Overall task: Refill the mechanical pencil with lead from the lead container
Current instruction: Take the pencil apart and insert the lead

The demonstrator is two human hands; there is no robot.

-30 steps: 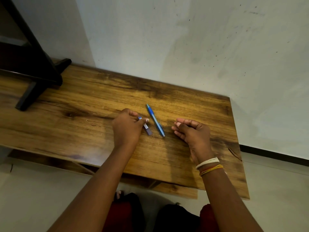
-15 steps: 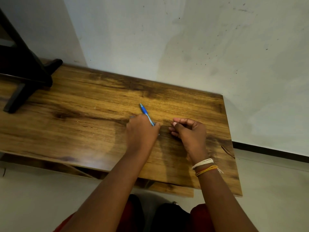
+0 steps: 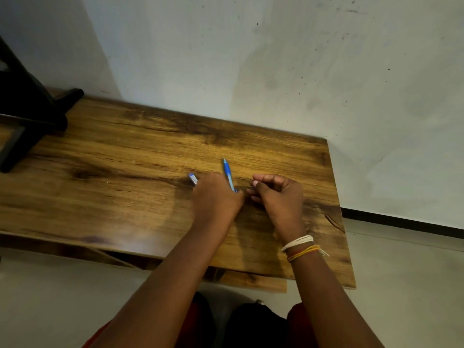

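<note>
Since a second before, the left hand (image 3: 216,197) had left the lead container (image 3: 192,178) on the wooden table (image 3: 125,172) and gripped the blue mechanical pencil (image 3: 229,175), its long axis pointing away toward the wall. The right hand (image 3: 278,197) was curled, apparently pinching a thin lead; fumbling could snap it.

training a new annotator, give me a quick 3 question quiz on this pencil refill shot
1. True or false: the blue pencil lies untouched on the table.
2. Which hand grips the pencil? A) left B) right C) neither
3. Fill in: the lead container lies on the table just beyond the ____ hand.

Key
1. False: the left hand grips it, tip pointing away from the person.
2. A. The right hand is curled beside the pencil's near end; what it pinches is too small to tell.
3. left
</note>
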